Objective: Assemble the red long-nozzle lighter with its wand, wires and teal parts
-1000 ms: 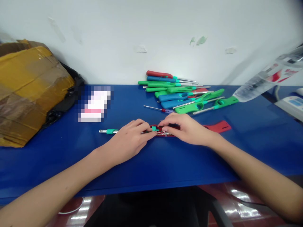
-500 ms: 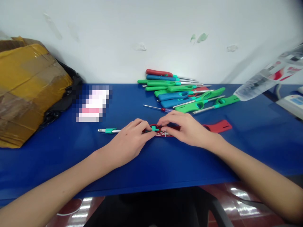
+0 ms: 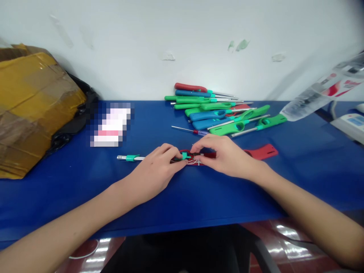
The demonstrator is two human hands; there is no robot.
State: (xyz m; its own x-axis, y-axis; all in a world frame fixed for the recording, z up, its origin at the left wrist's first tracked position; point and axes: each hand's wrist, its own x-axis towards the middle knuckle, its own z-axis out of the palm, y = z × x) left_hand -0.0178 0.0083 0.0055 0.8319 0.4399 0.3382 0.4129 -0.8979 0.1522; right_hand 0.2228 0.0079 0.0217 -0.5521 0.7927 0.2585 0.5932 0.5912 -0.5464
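Note:
My left hand (image 3: pixel 155 167) and my right hand (image 3: pixel 224 157) meet over a red lighter body (image 3: pixel 206 155) lying on the blue table (image 3: pixel 199 204). The left fingers pinch a teal fitting (image 3: pixel 184 156) on a long metal nozzle tube (image 3: pixel 133 158), which runs out to the left. My right fingers press on the red body beside a thin silver wire part (image 3: pixel 196 162). The fingers hide much of the body. A separate red lighter shell (image 3: pixel 263 151) lies just past my right hand.
A heap of long green, blue and red utility lighters (image 3: pixel 210 108) lies near the wall, with a red-handled screwdriver (image 3: pixel 190 131) in front. A taped cardboard package (image 3: pixel 34 106) and black bag (image 3: pixel 76 125) stand left, beside a pixelated item (image 3: pixel 110 127). A plastic bag (image 3: pixel 318 94) hangs right.
The whole view has drifted slightly left and upward. My hands stay on the red lighter body and the nozzle tube, with only small finger shifts.

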